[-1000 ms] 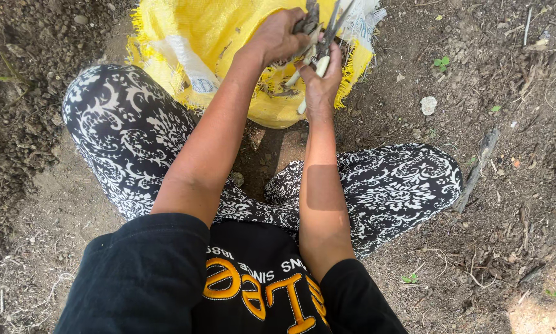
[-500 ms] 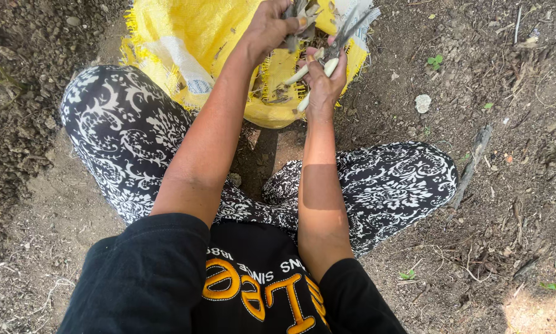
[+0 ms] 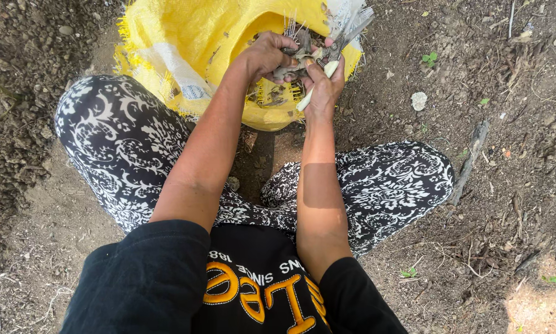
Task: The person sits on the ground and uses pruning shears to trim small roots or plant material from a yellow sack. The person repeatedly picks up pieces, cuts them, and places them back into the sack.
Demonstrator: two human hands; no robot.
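**Two hands at the mouth of a yellow sack**

Over the open yellow woven sack [image 3: 185, 43], which lies on the bare dirt ground [image 3: 507, 185] between the person's knees, both hands meet close together. Left hand [image 3: 267, 57] is curled shut around a grey-brown clump of roots [image 3: 299, 55] with thin wiry strands sticking up from it. Right hand [image 3: 324, 86] is closed around a pale-handled knife [image 3: 318, 83]: the whitish handle pokes out below the palm, and the greyish blade runs up and to the right past the clump, ending near the sack's frayed white rim. Thumbs of both hands touch or nearly touch over the clump.

Inside the sack, just below the hands, lie more dry brownish bits [image 3: 271, 96]; what they are is hard to tell.

Legs in black-and-white patterned trousers [image 3: 123, 148] spread to either side of the sack, and a black shirt with orange lettering [image 3: 253, 291] fills the lower edge. A small pale stone [image 3: 419, 100] and a dark stick [image 3: 469, 162] lie on the ground to the right, well apart from the hands.
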